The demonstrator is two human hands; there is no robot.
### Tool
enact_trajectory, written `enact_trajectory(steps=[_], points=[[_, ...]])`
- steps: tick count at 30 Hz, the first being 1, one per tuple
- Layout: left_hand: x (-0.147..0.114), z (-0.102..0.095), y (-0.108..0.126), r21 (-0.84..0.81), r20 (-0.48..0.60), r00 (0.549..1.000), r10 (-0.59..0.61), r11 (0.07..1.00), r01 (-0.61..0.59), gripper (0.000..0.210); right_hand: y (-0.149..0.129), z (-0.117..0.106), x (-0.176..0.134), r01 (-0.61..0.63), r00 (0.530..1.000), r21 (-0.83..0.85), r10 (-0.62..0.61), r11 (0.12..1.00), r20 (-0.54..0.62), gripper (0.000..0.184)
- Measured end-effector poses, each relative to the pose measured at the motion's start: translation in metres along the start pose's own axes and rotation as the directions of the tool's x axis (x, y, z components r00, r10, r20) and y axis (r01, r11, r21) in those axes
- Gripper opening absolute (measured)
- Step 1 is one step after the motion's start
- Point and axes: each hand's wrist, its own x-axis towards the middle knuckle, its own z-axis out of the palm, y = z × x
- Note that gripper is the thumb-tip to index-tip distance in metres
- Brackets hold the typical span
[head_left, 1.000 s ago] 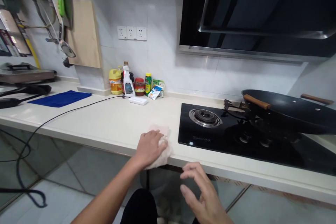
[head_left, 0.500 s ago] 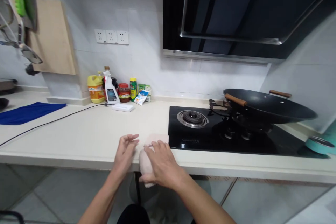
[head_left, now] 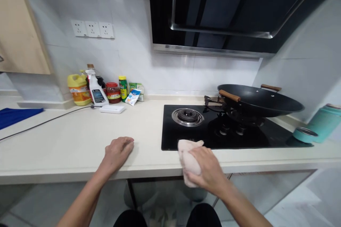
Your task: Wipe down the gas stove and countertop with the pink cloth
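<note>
My right hand [head_left: 206, 166] is closed around a pale pink cloth [head_left: 190, 161], bunched up at the front edge of the black gas stove. The cloth's upper end lies over the stove's front rim, and its lower end hangs past the counter edge. My left hand [head_left: 118, 152] rests on the white countertop [head_left: 80, 149], left of the stove, its fingers curled together with nothing seen in them. The gas stove [head_left: 170, 138] has a bare burner [head_left: 188, 117] on its left side.
A large black wok [head_left: 266, 103] with wooden handles sits on the stove's right burner. Turquoise containers [head_left: 323, 124] stand at the far right. Against the wall are a spray bottle [head_left: 96, 88], a yellow jug [head_left: 78, 90] and a red-lidded jar [head_left: 113, 94]. A black cable [head_left: 53, 120] crosses the counter.
My right hand has carried the cloth rightward from the counter to the stove's front edge. My left hand, now apart from it, has settled on the counter. The view has turned to the right.
</note>
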Motion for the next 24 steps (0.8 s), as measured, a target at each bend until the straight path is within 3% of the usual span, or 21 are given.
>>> enact_trajectory(steps=[5, 9, 12, 14, 16, 18, 20, 24], points=[[-0.001, 0.005, -0.007, 0.091, 0.011, 0.997, 0.079, 0.993, -0.080, 0.042, 0.077, -0.050, -0.051, -0.252, 0.968, -0.191, 0.249, 0.949, -0.038, 0.041], [0.003, 0.008, -0.014, 0.105, 0.012, 0.996, 0.091, 0.990, -0.092, 0.042, 0.144, -0.087, -0.082, -0.478, 0.873, -0.287, 0.485, 0.830, -0.051, 0.050], [0.006, 0.009, -0.014, 0.122, 0.029, 0.994, 0.102, 0.987, -0.104, 0.041, 0.188, -0.113, -0.091, -0.644, 0.750, -0.374, 0.648, 0.667, -0.135, 0.060], [0.007, 0.009, -0.015, 0.140, 0.050, 0.994, 0.102, 0.984, -0.108, 0.040, 0.207, -0.127, -0.090, -0.751, 0.636, -0.395, 0.741, 0.529, -0.218, 0.067], [0.008, 0.009, -0.015, 0.160, 0.060, 0.992, 0.108, 0.980, -0.116, 0.041, 0.214, -0.133, -0.084, -0.838, 0.510, -0.367, 0.819, 0.404, -0.263, 0.073], [0.008, 0.010, -0.016, 0.175, 0.065, 0.991, 0.118, 0.976, -0.128, 0.041, 0.208, -0.130, -0.074, -0.874, 0.447, -0.341, 0.848, 0.345, -0.286, 0.073], [0.008, 0.011, -0.015, 0.191, 0.082, 0.989, 0.124, 0.972, -0.138, 0.043, 0.189, -0.116, -0.061, -0.859, 0.478, -0.357, 0.825, 0.367, -0.301, 0.067], [0.006, 0.011, -0.011, 0.229, 0.114, 0.986, 0.118, 0.963, -0.142, 0.047, 0.126, -0.070, -0.027, -0.742, 0.654, -0.373, 0.723, 0.557, -0.221, 0.057]])
